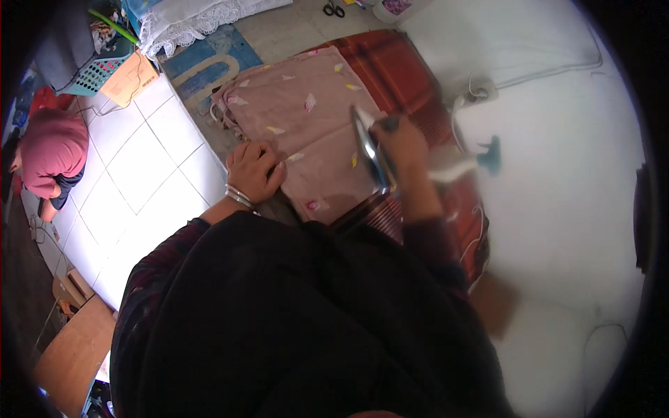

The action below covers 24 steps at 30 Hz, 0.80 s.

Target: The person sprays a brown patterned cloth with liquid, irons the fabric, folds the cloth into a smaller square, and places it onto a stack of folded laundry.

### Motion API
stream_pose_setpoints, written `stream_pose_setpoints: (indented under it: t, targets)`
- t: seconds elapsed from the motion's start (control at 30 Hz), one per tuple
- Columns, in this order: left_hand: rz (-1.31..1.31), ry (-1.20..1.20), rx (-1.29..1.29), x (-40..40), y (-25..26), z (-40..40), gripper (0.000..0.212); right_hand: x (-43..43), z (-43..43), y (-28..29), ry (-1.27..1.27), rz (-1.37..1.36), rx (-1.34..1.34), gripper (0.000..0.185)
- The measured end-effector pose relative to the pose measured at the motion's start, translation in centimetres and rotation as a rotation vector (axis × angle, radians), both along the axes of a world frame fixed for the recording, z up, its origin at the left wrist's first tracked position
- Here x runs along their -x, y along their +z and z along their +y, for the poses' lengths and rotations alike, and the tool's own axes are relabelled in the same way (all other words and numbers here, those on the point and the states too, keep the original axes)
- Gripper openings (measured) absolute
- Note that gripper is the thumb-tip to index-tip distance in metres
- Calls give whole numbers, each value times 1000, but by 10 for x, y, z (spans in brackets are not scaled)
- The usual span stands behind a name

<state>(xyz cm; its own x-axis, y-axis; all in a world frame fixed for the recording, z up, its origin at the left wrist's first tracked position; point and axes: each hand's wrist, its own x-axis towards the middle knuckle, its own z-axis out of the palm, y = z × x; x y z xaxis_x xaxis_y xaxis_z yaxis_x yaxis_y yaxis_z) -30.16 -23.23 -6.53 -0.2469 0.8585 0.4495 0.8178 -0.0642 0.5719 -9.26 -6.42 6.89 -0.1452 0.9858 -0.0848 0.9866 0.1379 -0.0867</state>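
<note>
A folded pink cloth with a small printed pattern (313,125) lies on a red patterned cloth (387,68) over a table. My right hand (400,136) grips a clothes iron (370,149) by its handle at the pink cloth's right edge; the iron looks tilted, and whether its soleplate touches the cloth I cannot tell. My left hand (256,170) rests at the cloth's lower left edge, fingers curled; whether it pinches any fabric is hidden. Just right of my right forearm lies a spray bottle with a teal head (488,155), blurred.
Black-handled scissors (333,9) and a white container (392,9) are at the far edge. White lace-trimmed fabric (193,26) is at the upper left. A socket with a plug (478,91) sits at the right. A person (55,151) crouches on the tiled floor, beyond a teal basket (96,73).
</note>
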Motion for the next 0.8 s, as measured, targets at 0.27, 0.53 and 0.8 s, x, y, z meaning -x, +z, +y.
stream_pose_setpoints:
  t: [0.27, 0.53, 0.8]
  targets:
    - [20, -10, 38, -3, 11, -1, 16, -12, 19, -8, -95, 12, -19, 50]
    - [51, 19, 30, -4, 0, 0, 18, -57, 10, -18, -156, 2, -129, 53]
    - [95, 72, 32, -14, 9, -5, 21, -245, -72, -45, -313, -27, -86, 62]
